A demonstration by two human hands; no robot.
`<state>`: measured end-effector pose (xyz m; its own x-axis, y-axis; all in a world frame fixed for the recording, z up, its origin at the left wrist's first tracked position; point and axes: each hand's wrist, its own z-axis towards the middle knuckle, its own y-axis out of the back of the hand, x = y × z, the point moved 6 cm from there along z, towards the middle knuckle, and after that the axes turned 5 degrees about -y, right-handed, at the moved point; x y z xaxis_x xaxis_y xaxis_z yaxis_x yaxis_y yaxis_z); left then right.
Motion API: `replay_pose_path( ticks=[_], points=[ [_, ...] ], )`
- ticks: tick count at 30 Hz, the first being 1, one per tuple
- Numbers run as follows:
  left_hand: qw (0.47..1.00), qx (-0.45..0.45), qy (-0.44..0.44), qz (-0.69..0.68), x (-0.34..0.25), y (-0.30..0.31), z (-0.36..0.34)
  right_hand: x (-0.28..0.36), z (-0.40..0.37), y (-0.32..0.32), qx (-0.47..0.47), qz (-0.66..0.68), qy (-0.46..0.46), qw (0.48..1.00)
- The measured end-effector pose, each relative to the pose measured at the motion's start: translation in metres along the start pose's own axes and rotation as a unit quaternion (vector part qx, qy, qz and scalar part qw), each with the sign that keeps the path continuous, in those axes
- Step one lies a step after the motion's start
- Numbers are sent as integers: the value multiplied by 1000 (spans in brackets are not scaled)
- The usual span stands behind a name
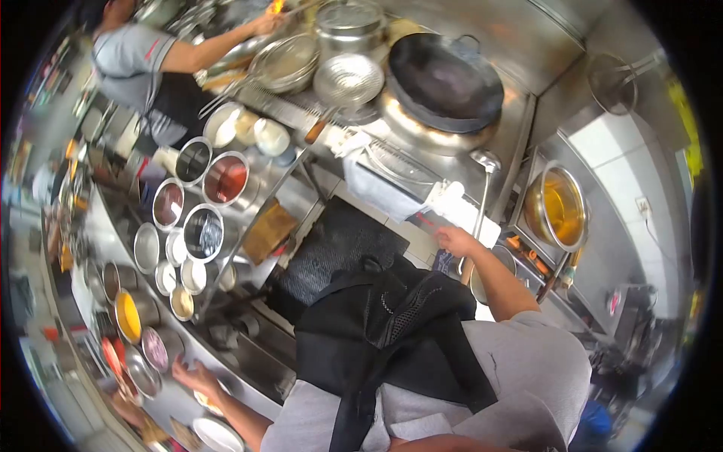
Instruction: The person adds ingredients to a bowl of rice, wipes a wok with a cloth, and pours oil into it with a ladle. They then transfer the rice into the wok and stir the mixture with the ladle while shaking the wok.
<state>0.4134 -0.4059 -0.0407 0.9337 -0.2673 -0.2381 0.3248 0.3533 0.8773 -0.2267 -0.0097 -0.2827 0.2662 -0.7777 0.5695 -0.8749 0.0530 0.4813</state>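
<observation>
My left hand [194, 379] reaches out at lower left, fingers spread, holding nothing. It is beside a metal bowl of chopped pinkish-purple food [155, 349], above a pale dish [209, 401]. My right hand [456, 241] is in front of the stove, fingers loosely bent, with nothing visible in them. A long-handled ladle [488, 163] lies at the stove edge; its shaft passes behind my right wrist, and its wooden end shows below. A white cloth [450, 199] is just above that hand. A dark wok [446, 83] sits tilted on the burner.
A co-worker [134, 71] stands at upper left, one arm stretched over the stove. Strainers [348, 80] lie left of the wok. Several metal containers [226, 178] crowd the left counter. A pot of yellow liquid [557, 207] stands at right. A black mat [331, 245] covers the floor.
</observation>
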Motion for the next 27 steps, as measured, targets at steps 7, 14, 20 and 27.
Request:
replay_pose_path(
  ticks=[7,14,20,27],
  points=[
    [908,280,-66,-304,-198,-171,35,-94,-45,46,-128,107,-50,985],
    [831,407,-62,-375,-271,-258,46,-187,-105,9,-273,269,-188,904],
    [728,575,-65,-369,-296,-387,12,-205,-166,-112,-186,388,-353,831],
    [650,680,-11,-339,-395,-501,-55,-131,-255,-171,-169,335,-412,830]
  ],
)
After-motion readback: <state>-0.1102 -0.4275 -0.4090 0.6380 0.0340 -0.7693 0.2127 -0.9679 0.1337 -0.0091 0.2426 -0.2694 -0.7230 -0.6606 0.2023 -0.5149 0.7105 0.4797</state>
